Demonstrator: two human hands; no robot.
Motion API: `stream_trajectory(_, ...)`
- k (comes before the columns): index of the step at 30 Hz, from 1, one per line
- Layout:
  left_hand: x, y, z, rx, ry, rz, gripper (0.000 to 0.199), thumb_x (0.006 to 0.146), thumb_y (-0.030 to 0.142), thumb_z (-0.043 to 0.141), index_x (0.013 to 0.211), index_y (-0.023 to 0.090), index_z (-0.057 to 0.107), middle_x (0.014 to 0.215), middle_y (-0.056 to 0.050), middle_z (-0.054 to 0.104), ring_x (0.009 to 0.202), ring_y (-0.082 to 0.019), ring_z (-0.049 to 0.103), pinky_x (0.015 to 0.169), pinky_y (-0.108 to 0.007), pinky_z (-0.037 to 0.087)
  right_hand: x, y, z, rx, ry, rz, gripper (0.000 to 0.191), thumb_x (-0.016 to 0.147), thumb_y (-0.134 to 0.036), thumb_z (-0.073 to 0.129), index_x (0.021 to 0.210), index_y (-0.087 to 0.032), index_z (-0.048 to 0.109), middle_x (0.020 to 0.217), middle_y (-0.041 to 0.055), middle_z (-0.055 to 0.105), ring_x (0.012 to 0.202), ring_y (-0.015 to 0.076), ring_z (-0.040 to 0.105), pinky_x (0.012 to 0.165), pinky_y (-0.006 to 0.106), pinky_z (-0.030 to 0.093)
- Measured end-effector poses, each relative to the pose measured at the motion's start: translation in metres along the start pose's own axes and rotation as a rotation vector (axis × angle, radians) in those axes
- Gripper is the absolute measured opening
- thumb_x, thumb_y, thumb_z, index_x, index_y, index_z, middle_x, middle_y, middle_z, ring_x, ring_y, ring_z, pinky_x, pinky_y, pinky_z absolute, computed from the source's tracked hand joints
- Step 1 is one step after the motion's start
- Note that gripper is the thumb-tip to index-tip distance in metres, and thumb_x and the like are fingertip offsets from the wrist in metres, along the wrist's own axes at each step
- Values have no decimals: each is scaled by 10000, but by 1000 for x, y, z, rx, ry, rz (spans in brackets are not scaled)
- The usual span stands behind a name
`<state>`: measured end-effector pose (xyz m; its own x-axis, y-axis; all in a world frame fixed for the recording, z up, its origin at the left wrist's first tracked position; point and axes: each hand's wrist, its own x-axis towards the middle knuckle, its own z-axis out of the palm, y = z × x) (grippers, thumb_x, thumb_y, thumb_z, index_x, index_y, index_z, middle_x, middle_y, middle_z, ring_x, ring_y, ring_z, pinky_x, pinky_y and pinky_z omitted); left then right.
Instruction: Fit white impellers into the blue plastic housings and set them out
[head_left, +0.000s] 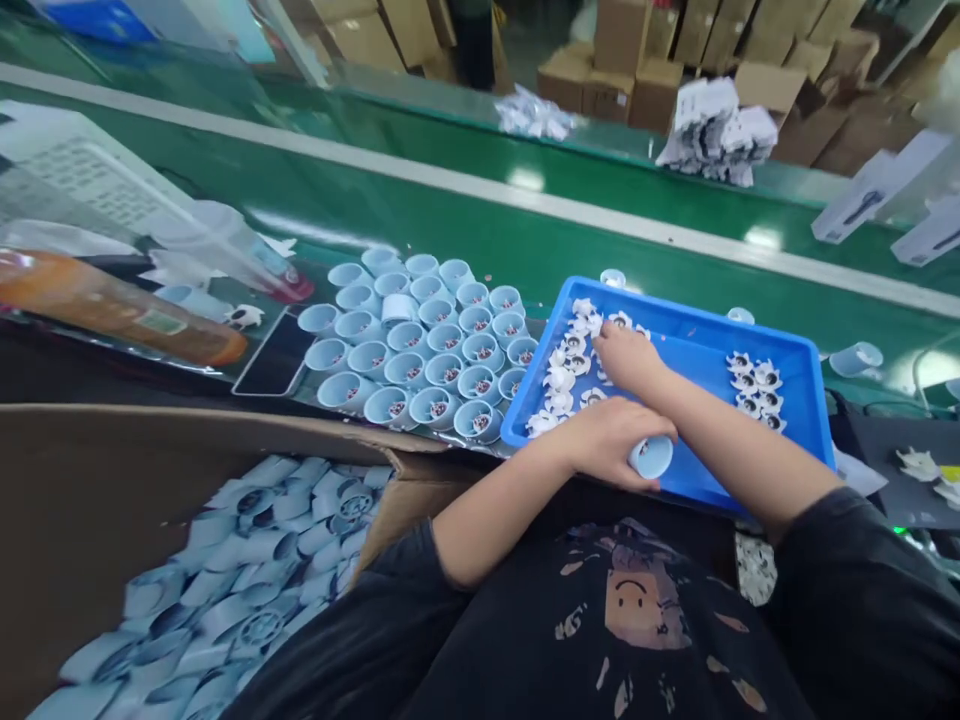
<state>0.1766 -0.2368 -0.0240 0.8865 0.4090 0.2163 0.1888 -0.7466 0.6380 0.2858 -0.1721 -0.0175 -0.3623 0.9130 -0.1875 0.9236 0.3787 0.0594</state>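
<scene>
My left hand (616,440) is closed around a light blue cup (651,457) above the near edge of the blue tray (694,335). Beyond it, my right hand (624,352) reaches into the tray, its fingertips together at the white parts; whether they grip one is hidden. White star-shaped parts (559,380) line the tray's left side, and another group of white parts with dark centres (757,390) lies at its right. Left of the tray, rows of light blue cups (406,338) stand on the table, most with small bits inside.
A cardboard box (405,500) at the lower left holds many loose blue cups (255,560). An orange bottle (135,310) and a dark phone (271,355) lie at the left. A few blue cups (856,358) are around the tray. Cartons (600,75) are stacked behind.
</scene>
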Motion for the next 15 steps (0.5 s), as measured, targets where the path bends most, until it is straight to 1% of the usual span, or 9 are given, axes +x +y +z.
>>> stream_trajectory(2, 0, -1, -1, 21, 46, -41, 381, 719, 403, 713, 1035, 229, 590, 1046, -31, 706, 1008, -268, 667, 859, -379, 505, -3, 4, 1, -5, -30, 44, 210, 1003, -101, 443, 1138, -117, 603, 1189, 136, 514, 1026, 251, 567, 865, 395, 519)
stream_trajectory(4, -1, -3, -2, 43, 102, -78, 394, 730, 389, 704, 1051, 195, 586, 1053, -59, 704, 1008, -271, 662, 868, -384, 494, -9, 8, 2, -4, -52, 66, 281, 971, -54, 405, 1149, -118, 613, 1194, 170, 497, 1016, 296, 576, 838, 405, 512)
stream_trajectory(6, -1, -4, -2, 52, 142, -96, 408, 732, 386, 706, 1062, 181, 582, 1061, -71, 701, 1006, -263, 656, 875, -373, 485, -16, 12, 1, -7, -61, 82, 296, 939, -47, 418, 1137, -122, 626, 1175, 179, 500, 1016, 344, 574, 828, 429, 500)
stream_trajectory(8, -3, -4, -3, 62, 172, -114, 416, 728, 393, 713, 1063, 186, 579, 1061, -64, 696, 1000, -255, 653, 874, -362, 483, -26, 16, -3, -24, -29, 128, 297, 919, -50, 426, 1137, -113, 619, 1152, 173, 508, 997, 371, 572, 812, 461, 493)
stream_trajectory(10, -5, -3, -4, 67, 227, -142, 426, 734, 415, 711, 1068, 189, 573, 1073, -57, 686, 1004, -251, 646, 877, -360, 483, -42, 22, -9, -44, 39, 207, 291, 907, -71, 432, 1148, -96, 594, 1150, 171, 500, 960, 372, 576, 782, 472, 495)
stream_trajectory(12, -8, -3, -4, 66, 320, -181, 447, 753, 449, 696, 1093, 193, 560, 1113, -58, 667, 1032, -248, 632, 898, -363, 481, -64, 29, -14, 9, 171, 239, 270, 887, -117, 475, 1140, -102, 568, 1140, 156, 493, 924, 338, 577, 761, 450, 503)
stream_trajectory(13, -9, -3, -5, 65, 369, -201, 462, 763, 469, 686, 1110, 197, 551, 1134, -59, 656, 1050, -246, 623, 913, -366, 478, -76, 32, -16, 81, 251, 211, 252, 876, -145, 501, 1119, -114, 561, 1116, 139, 498, 906, 309, 576, 766, 432, 504)
stream_trajectory(15, -10, -4, -4, 67, 440, -231, 489, 777, 510, 668, 1137, 208, 536, 1161, -58, 640, 1080, -245, 609, 937, -375, 473, -103, 36, -16, 297, 397, 96, 208, 867, -193, 527, 1068, -146, 551, 1045, 100, 515, 859, 248, 570, 790, 398, 501)
